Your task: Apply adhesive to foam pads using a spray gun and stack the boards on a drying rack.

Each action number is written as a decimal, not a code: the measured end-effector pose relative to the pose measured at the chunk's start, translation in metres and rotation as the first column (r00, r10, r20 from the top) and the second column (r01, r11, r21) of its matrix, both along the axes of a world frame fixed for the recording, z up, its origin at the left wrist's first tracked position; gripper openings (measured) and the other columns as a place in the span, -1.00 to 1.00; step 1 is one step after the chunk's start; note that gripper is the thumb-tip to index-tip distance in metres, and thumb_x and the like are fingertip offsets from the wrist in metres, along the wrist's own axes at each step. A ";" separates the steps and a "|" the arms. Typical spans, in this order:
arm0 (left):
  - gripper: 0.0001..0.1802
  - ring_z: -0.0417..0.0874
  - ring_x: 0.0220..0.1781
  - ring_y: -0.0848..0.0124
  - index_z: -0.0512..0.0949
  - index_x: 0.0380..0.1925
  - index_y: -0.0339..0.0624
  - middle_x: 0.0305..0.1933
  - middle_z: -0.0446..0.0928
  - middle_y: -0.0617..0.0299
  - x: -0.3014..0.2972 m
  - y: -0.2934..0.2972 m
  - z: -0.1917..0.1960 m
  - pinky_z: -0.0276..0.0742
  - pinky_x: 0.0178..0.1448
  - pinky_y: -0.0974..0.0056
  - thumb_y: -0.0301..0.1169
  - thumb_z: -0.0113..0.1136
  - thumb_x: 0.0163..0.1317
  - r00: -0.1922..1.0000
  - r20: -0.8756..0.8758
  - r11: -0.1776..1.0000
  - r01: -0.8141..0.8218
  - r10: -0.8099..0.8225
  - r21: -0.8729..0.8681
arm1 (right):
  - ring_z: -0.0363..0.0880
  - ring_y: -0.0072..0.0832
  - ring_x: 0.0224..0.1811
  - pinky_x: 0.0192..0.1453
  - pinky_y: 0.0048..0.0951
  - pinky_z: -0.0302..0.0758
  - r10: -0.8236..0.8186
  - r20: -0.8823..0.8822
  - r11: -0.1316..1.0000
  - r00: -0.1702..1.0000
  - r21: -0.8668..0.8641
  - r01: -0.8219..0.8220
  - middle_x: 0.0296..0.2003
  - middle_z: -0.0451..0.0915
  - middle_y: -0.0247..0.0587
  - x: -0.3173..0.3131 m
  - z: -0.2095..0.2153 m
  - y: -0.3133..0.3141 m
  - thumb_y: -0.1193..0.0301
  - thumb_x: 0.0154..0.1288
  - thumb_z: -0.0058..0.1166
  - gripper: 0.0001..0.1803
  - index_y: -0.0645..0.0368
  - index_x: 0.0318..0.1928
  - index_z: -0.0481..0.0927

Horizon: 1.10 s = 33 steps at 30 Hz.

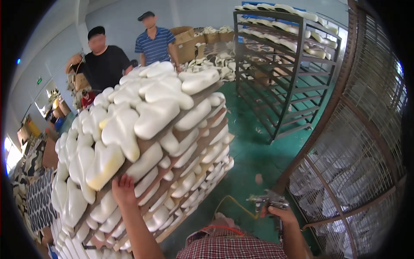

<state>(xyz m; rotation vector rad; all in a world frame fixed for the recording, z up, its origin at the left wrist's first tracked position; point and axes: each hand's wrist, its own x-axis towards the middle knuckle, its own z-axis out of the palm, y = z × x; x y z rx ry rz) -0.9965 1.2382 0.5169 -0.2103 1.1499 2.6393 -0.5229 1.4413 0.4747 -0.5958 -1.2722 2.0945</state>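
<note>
Many-layered boards [148, 190] carry smooth white foam-like moulded pieces [120, 129], some with yellowish patches. This tall stack fills the left and middle of the head view. My left hand [124, 190] is at the near edge of an upper board, fingers bent against it just below the top pieces; its thumb is not clear. Away from the stack on the right, my right hand [280, 213] is closed around the handle of a metal spray gun [271, 200]. A thin yellow hose [235, 199] loops near the gun.
To my right stands a rusty wire cage [345, 190] with pale pieces behind its mesh. A dark metal rack [297, 69] holds white pieces on its upper shelves. Two people [103, 62] [155, 43] stand beyond the stack. Behind are cardboard boxes [183, 47] and heaped pieces [215, 64].
</note>
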 end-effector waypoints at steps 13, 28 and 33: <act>-0.76 0.25 -0.74 0.50 0.36 -0.38 0.08 -0.69 0.29 0.36 -0.002 -0.001 0.003 0.19 -0.73 0.48 -0.05 -0.12 0.25 0.976 0.127 0.977 -0.159 0.177 -0.141 | 0.55 -0.47 -0.31 -0.16 -0.44 0.47 0.409 0.229 0.896 0.883 0.083 -0.436 -0.36 0.56 -0.21 -0.138 0.038 0.138 0.45 0.15 0.11 -0.67 0.33 -0.08 0.47; -0.67 0.05 -0.86 0.65 0.35 -0.58 0.03 -0.81 0.15 0.41 -0.006 -0.004 0.009 -0.13 -0.86 0.54 -0.09 -0.12 0.28 0.961 0.118 0.952 -0.221 0.249 -0.212 | 0.55 -0.57 -0.40 -0.24 -0.52 0.51 0.584 0.325 0.762 0.744 0.098 -0.640 -0.41 0.55 -0.30 -0.240 0.025 0.192 0.41 0.14 0.16 -0.69 0.27 -0.13 0.45; -0.55 0.02 -0.83 0.50 0.16 -0.73 -0.03 -0.84 0.09 0.34 0.009 0.021 0.036 -0.05 -0.78 0.40 -0.14 -0.24 0.34 0.931 0.142 0.919 -0.290 0.336 -0.268 | 0.55 -0.57 -0.41 -0.25 -0.53 0.52 0.587 0.361 0.734 0.725 0.140 -0.664 -0.42 0.55 -0.30 -0.245 0.027 0.210 0.40 0.14 0.17 -0.67 0.28 -0.13 0.45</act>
